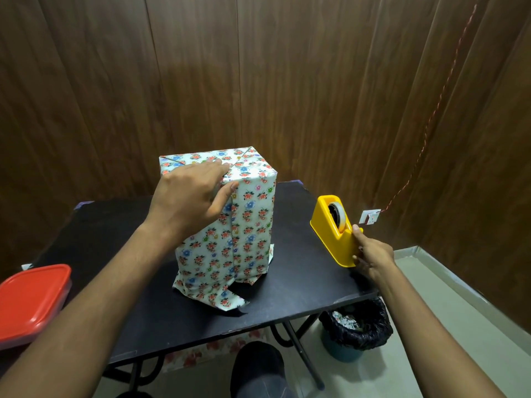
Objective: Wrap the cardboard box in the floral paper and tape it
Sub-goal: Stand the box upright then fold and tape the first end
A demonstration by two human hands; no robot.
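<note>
The box (250,225) stands upright on the black table (301,282), covered in white floral paper. Its top flaps are folded down. Loose paper ends (212,294) spread out at its base toward me. My left hand (189,196) lies over the box's top front edge, fingers flat on the folded top and thumb against the front seam. A yellow tape dispenser (336,234) with a roll of clear tape sits at the table's right edge. My right hand (373,255) grips its near end, the thumb up by the cutter.
A red-lidded plastic container (31,300) sits at the table's left edge. Under the right side of the table stands a bin (356,331) lined with a black bag. More floral paper (201,354) lies on the floor beneath the table. A wood-panelled wall closes in behind.
</note>
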